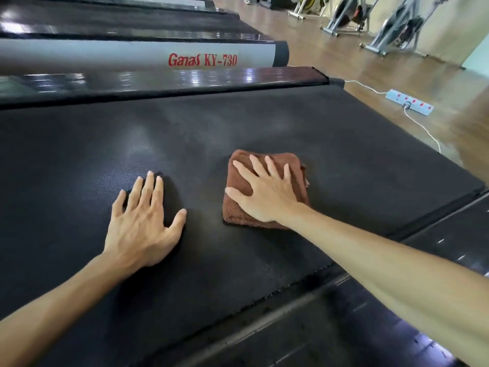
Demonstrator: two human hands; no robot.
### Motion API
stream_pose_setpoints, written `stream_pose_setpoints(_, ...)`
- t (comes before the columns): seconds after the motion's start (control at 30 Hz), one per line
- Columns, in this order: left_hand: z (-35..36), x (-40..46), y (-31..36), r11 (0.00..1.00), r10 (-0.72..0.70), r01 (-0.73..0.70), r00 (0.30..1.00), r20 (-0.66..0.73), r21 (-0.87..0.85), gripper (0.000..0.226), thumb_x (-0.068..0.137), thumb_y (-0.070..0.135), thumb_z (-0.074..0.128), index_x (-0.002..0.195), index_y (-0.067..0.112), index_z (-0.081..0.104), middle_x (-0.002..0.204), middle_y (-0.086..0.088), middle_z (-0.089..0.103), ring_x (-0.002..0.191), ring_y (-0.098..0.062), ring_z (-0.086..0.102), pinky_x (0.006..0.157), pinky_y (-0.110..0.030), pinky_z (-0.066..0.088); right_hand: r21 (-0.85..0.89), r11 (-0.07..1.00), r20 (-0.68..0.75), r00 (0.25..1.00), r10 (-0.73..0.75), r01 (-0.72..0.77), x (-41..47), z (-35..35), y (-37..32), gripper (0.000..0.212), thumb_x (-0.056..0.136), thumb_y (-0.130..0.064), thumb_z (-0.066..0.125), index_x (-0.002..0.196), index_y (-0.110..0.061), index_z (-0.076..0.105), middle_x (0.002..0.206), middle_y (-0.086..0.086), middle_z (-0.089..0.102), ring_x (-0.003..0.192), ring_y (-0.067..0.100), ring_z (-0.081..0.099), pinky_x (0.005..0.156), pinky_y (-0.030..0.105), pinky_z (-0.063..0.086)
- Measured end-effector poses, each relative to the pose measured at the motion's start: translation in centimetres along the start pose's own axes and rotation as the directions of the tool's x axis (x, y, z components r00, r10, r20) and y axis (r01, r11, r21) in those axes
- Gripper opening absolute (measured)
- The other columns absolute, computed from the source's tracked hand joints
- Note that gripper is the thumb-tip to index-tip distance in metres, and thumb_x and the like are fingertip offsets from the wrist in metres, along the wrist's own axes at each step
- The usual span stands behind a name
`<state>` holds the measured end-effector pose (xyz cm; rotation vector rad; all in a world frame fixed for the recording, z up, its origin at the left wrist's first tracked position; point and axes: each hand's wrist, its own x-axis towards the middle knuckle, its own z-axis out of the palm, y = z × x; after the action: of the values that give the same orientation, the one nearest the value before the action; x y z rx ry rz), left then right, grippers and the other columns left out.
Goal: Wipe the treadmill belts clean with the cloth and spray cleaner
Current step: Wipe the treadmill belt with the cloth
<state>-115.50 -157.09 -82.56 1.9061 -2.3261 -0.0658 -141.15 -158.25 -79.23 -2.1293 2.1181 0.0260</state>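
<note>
1. Nearest the camera runs a dark side rail of the treadmill, glossy with small white marks, crossing the lower right corner
2. The black textured belt fills most of the view; both bare forearms reach out over it
3. The left hand lies flat on the bare belt, palm down, fingers straight and spread, thumb out to the side; it holds nothing
4. Just to its right, apart from it, the right hand presses flat on a folded brown cloth, fingers straight and fanned across the top, none curled round the fabric
5. The cloth lies on the belt near its middle, roughly square, its edges showing around the hand on every side
6. Beyond the belt, the far rail shines with reflections, and behind it a grey side cover reads "Ganas KY-730" in red
7. On the wooden floor to the right sits a white power strip with a white cable
8. Farthest off stand exercise bikes by the wall
</note>
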Motion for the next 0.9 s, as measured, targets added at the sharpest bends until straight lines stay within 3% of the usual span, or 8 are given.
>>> stream_pose_setpoints(0.17, -0.1, -0.1, -0.2, 1.0, 0.015, -0.015, 1.0, 0.002, -0.006, 0.1, 0.084, 0.071, -0.002, 0.164, 0.011, 0.003, 0.172, -0.004, -0.004, 0.158, -0.019, -0.006, 0.128, -0.043, 0.0, 0.018, 0.936, -0.046, 0.936, -0.35, 0.351, -8.2, 1.6, -2.4, 0.077, 0.093, -0.08, 0.03, 0.16, -0.054, 0.003, 0.174, -0.013, -0.005, 0.159, 0.018, -0.013, 0.126, 0.055, -0.011)
stream_pose_setpoints(0.27, 0.1, 0.0, -0.2, 1.0, 0.007, -0.008, 1.0, -0.004, -0.009, 0.097, 0.084, 0.067, -0.003, 0.164, 0.011, 0.003, 0.172, -0.004, -0.004, 0.158, -0.019, -0.005, 0.127, -0.043, 0.001, -0.025, 0.985, -0.037, 0.984, -0.174, 0.173, -8.2, 1.4, 0.9, 0.08, 0.087, -0.087, 0.019, 0.159, -0.057, 0.0, 0.173, -0.016, -0.004, 0.159, 0.015, -0.011, 0.127, 0.054, -0.006)
stream_pose_setpoints(0.4, 0.1, 0.1, -0.1, 1.0, -0.006, 0.006, 1.0, -0.005, -0.012, 0.096, 0.084, 0.066, -0.001, 0.164, 0.012, 0.006, 0.172, -0.004, -0.001, 0.158, -0.019, -0.002, 0.127, -0.044, 0.003, -0.005, 0.998, 0.001, 0.998, 0.057, -0.057, 1.1, 0.0, 1.4, 0.083, 0.089, -0.086, 0.017, 0.162, -0.05, 0.005, 0.175, -0.008, -0.002, 0.16, 0.025, -0.006, 0.126, 0.061, -0.005)
stream_pose_setpoints(0.5, -0.1, 0.0, -0.1, 1.0, -0.001, 0.0, 1.0, -0.022, -0.026, 0.096, 0.083, 0.065, 0.0, 0.164, 0.013, 0.01, 0.172, -0.003, 0.002, 0.158, -0.019, 0.0, 0.127, -0.043, 0.004, -0.011, 0.998, -0.017, 0.998, -0.06, 0.06, 3.4, 0.2, -1.8, 0.078, 0.095, -0.081, 0.023, 0.163, -0.047, 0.007, 0.175, -0.003, -0.001, 0.16, 0.028, -0.006, 0.125, 0.062, -0.006)
stream_pose_setpoints(0.63, -0.2, -0.2, 0.0, 0.997, -0.026, 0.023, 0.999, -0.044, -0.079, 0.096, 0.084, 0.063, 0.005, 0.163, 0.009, 0.013, 0.171, -0.008, 0.004, 0.158, -0.021, 0.001, 0.127, -0.041, 0.004, -0.007, 0.95, -0.033, 0.95, -0.311, 0.311, -4.1, 1.3, -3.0, 0.08, 0.089, -0.084, 0.018, 0.161, -0.053, 0.002, 0.174, -0.01, -0.003, 0.16, 0.02, -0.009, 0.127, 0.058, -0.006)
stream_pose_setpoints(0.7, -0.2, -0.2, 0.0, 0.996, -0.045, 0.041, 0.998, -0.041, -0.081, 0.096, 0.084, 0.062, 0.007, 0.162, 0.007, 0.013, 0.171, -0.01, 0.004, 0.158, -0.022, 0.001, 0.128, -0.04, 0.004, -0.033, 0.975, -0.018, 0.975, -0.221, 0.221, -4.9, 1.1, -1.0, 0.082, 0.086, -0.087, 0.015, 0.16, -0.055, 0.0, 0.174, -0.013, -0.003, 0.16, 0.017, -0.008, 0.127, 0.057, -0.004)
stream_pose_setpoints(0.83, -0.2, -0.1, 0.2, 0.997, -0.056, 0.055, 0.998, -0.022, -0.057, 0.096, 0.083, 0.062, 0.006, 0.163, 0.008, 0.011, 0.172, -0.009, 0.003, 0.158, -0.02, -0.001, 0.128, -0.04, 0.003, -0.03, 0.995, 0.018, 0.995, 0.094, -0.094, 4.6, -1.0, 0.8, 0.084, 0.09, -0.086, 0.018, 0.163, -0.047, 0.006, 0.175, -0.003, 0.001, 0.16, 0.029, -0.001, 0.125, 0.063, 0.0)
stream_pose_setpoints(0.9, -0.2, 0.0, 0.1, 0.997, -0.053, 0.051, 0.998, -0.026, -0.057, 0.097, 0.083, 0.062, 0.006, 0.163, 0.008, 0.012, 0.171, -0.009, 0.004, 0.158, -0.02, 0.001, 0.128, -0.04, 0.004, -0.016, 0.997, 0.022, 0.997, 0.076, -0.076, 8.1, -1.1, -1.1, 0.083, 0.093, -0.084, 0.021, 0.164, -0.044, 0.009, 0.175, 0.001, 0.002, 0.16, 0.034, -0.001, 0.124, 0.066, -0.001)
